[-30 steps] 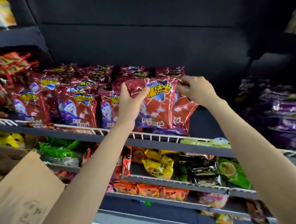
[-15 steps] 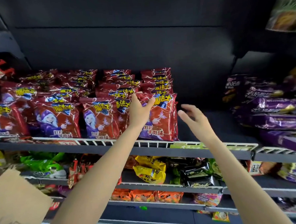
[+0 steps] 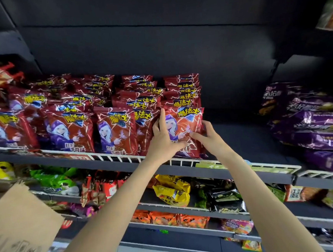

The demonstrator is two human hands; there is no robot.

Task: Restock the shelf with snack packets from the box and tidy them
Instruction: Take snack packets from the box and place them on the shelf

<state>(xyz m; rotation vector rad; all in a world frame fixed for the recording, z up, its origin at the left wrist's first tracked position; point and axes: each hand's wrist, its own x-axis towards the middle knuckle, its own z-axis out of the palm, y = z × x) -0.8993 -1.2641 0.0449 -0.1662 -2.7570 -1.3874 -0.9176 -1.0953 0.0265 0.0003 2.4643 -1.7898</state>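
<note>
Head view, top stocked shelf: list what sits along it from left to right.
Rows of red snack packets → front red packet with left hand and right hand on it → bare shelf floor → purple packets.

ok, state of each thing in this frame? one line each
front red packet: upright at the shelf's front rail, rightmost row
left hand: fingers straight, pressing the packet's left side
right hand: fingers on the packet's lower right
red packet rows: standing upright
cardboard box: flap raised, contents hidden
shelf rail: in place
</note>
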